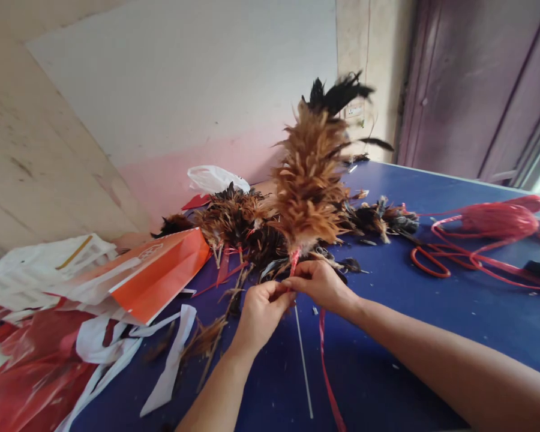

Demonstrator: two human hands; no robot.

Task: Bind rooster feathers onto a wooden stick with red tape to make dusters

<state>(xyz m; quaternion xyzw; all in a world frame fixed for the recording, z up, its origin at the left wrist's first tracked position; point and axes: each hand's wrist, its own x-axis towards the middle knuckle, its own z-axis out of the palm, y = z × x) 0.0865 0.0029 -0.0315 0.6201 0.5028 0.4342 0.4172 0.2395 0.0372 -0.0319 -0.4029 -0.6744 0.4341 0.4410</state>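
A feather duster [312,174], brown with black plumes at its tip, stands tilted up over the table. Pink plastic ribbon wraps the stem just below the feathers. My left hand [263,309] pinches the wrapped stem from the left. Right above it, my right hand [317,285] closes its fingers on the same stem, and the two hands touch. Below them a thin pale stick [303,363] runs down toward me. A loose pink ribbon [327,372] hangs beside the stick. Fingertips hide the exact spot where ribbon meets stem.
Bunches of brown and black feathers [229,216] lie behind my hands, with more feathers [382,219] to the right. A pink ribbon coil [499,219] rests on the blue table [409,318]. At left are an orange-and-white bag [162,282], red plastic [40,366] and white strips [173,360].
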